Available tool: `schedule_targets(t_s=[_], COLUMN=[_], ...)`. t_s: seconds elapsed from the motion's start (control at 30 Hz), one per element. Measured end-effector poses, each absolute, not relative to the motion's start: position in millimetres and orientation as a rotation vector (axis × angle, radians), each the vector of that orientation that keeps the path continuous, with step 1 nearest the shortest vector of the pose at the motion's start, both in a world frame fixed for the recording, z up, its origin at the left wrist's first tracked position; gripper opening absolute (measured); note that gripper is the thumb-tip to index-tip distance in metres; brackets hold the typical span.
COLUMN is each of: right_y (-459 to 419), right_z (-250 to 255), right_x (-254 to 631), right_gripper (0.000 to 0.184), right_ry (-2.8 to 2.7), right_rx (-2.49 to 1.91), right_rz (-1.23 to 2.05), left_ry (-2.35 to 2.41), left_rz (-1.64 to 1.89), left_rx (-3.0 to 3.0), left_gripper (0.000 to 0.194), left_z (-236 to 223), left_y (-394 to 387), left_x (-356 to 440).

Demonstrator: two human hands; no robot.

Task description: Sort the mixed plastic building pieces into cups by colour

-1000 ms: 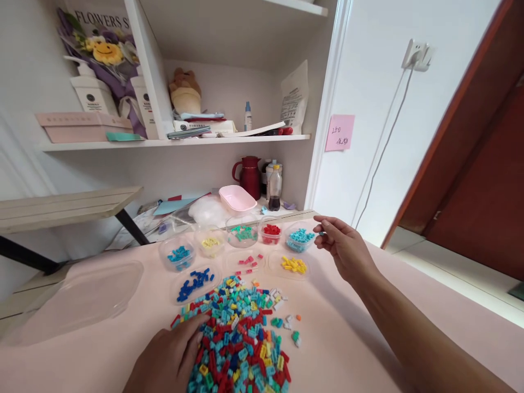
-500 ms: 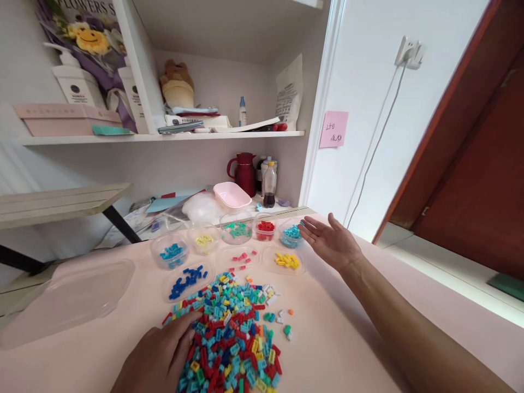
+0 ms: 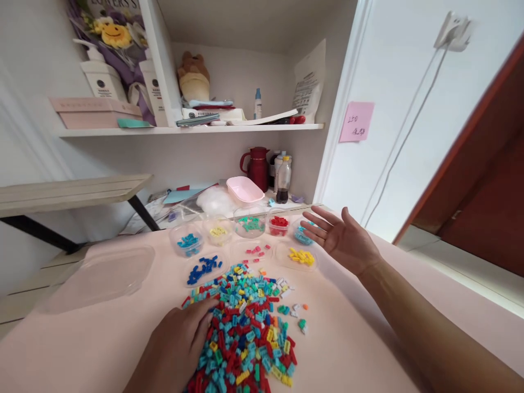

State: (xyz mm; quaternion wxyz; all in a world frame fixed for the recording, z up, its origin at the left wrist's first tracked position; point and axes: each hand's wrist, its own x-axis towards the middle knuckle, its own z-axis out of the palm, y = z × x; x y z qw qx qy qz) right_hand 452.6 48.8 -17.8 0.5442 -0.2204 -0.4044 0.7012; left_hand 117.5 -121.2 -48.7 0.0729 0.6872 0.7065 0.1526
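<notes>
My left hand [image 3: 174,341] lies at the left edge of a heap of small mixed-colour toy building bricks [image 3: 245,327]. Its thumb and forefinger reach forward onto the bricks, a gap shows between them, and the other fingers are hidden. My right hand [image 3: 346,243] is held up, palm showing and fingers spread, with nothing in it. Its fingertips overlap a clear tub of light blue bricks [image 3: 302,236]; whether they touch it I cannot tell. Just in front of that tub, yellow bricks [image 3: 302,256] sit in a shallow clear tray.
Behind the heap stand clear containers of blue bricks [image 3: 189,244], dark blue bricks [image 3: 204,268], pale yellow bricks [image 3: 218,232], green bricks [image 3: 249,222], red bricks [image 3: 279,225] and pink bricks [image 3: 257,251]. A transparent lid [image 3: 110,275] lies left. Farther back are a pink basin [image 3: 245,189], red jug [image 3: 257,169] and bottle [image 3: 283,183].
The whole view has swung a little, so things sit farther right in it. My right hand's fingers now cover more of the light blue tub. My left hand remains at the heap's edge.
</notes>
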Motion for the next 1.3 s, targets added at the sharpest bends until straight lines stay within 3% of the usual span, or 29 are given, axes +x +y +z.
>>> schedule_targets(t_s=[0.2,0.4,0.57,0.97,1.3], right_y=[24,-8,-21,-24,-23], right_z=[-17,-25,-36,-46,-40], right_x=[425,396,381,380,373], right_gripper=[0.052,0.043,0.042,0.058,0.042], right_ry=[-1.327,-1.971,-2.402,-2.544,-2.288], right_rx=[-0.66,-0.868,-0.734,-0.749,-0.703], right_rz=[1.631,1.169,0.814,1.0,1.137], left_ry=[2.058,1.987,2.026,1.948,2.121], left_rz=[0.744,1.06,1.051,0.96,1.191], left_rx=[1.972,1.738,1.701,1.712,1.453], left_gripper=[0.035,0.037,0.032,0.03,0.032], left_z=[-39,-34,-44,-39,-45], left_y=[-127,-125,-119,-123,-120], left_x=[120,114,107,119,99])
